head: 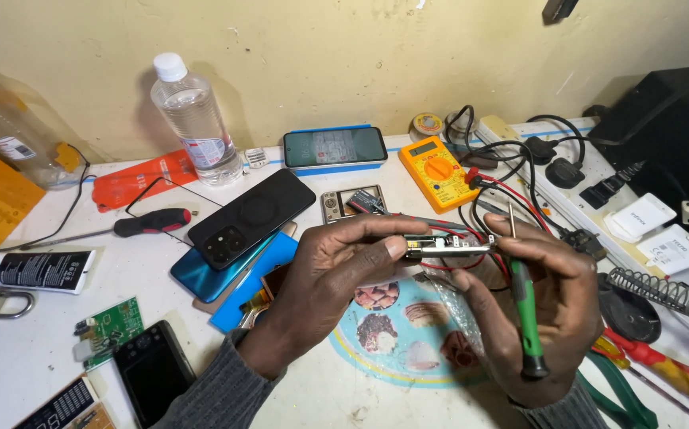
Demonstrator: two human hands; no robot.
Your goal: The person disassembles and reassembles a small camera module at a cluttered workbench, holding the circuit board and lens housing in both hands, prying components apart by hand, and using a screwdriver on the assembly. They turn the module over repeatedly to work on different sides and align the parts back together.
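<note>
Nearest the camera, the left hand (324, 278) reaches in from a grey sleeve and pinches a small phone board (447, 246) between thumb and fingertips, holding it level above the round printed mat (408, 334). The right hand (535, 310) meets it from the other side: its fingers steady the far end of the board while closed around a green-handled screwdriver (525, 314), whose shaft stands up past the board's right end, tip pointing away from the work. Red wires (471, 238) trail from the board.

This looks like an inspection or positioning step: the board is held up off the mat, with the tool parked in the palm. Any next move would call for turning the screwdriver tip toward the board without loosening the left-hand pinch.

Left of the board lie a black phone back cover (253, 216) on a blue phone (213, 274), with a red-and-black screwdriver (150, 222) further left. Beyond the board sit a small open device (352, 203), a yellow multimeter (440, 171) and a clear plastic bottle (196, 119).
</note>
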